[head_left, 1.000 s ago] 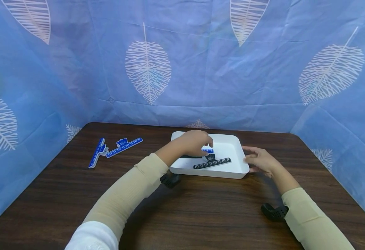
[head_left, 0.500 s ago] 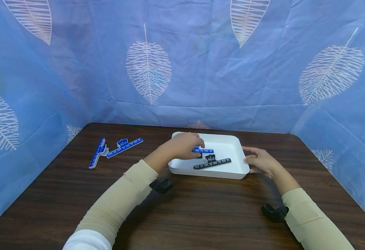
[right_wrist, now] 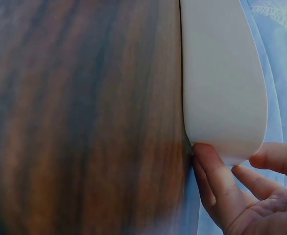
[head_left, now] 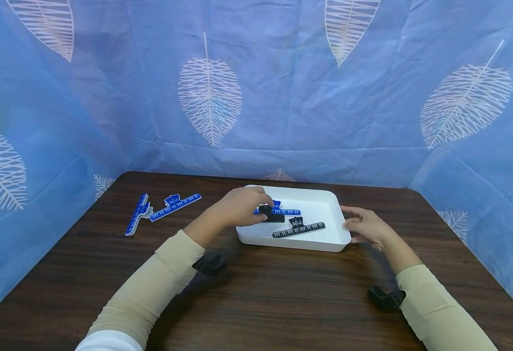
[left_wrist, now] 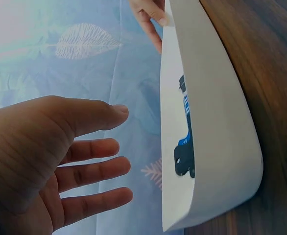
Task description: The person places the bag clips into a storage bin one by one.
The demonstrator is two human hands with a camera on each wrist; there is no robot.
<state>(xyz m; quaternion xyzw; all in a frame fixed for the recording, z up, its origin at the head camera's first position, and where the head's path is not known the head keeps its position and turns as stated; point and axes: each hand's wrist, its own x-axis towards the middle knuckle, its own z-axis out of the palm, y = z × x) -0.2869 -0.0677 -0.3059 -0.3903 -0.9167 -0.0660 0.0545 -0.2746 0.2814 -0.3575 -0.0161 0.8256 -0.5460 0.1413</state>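
Note:
My left hand (head_left: 241, 205) is over the left end of a shallow white tray (head_left: 226, 241), its thumb and fingers apart with nothing between them in the left wrist view. Just past its fingertips lies a plain-looking black clip (head_left: 276, 218). Behind that is a blue clip (head_left: 288, 212) with a piano-key strip. A black piano-key clip (head_left: 299, 230) lies nearer the tray's front. At the tray's right end my right hand (head_left: 368, 226) holds the end wall, fingers low on the outside and thumb at the rim in the right wrist view.
Two blue piano-key clips, one upright-angled clip (head_left: 136, 215) and one slanted clip (head_left: 175, 207), lie close together on the dark wooden table (head_left: 291, 297) at the left. A blue leaf-patterned cloth (head_left: 265, 107) hangs behind the table.
My left hand has drawn back leftward inside the tray, uncovering the blue clip and the black clip. My right hand and the tray have stayed in place.

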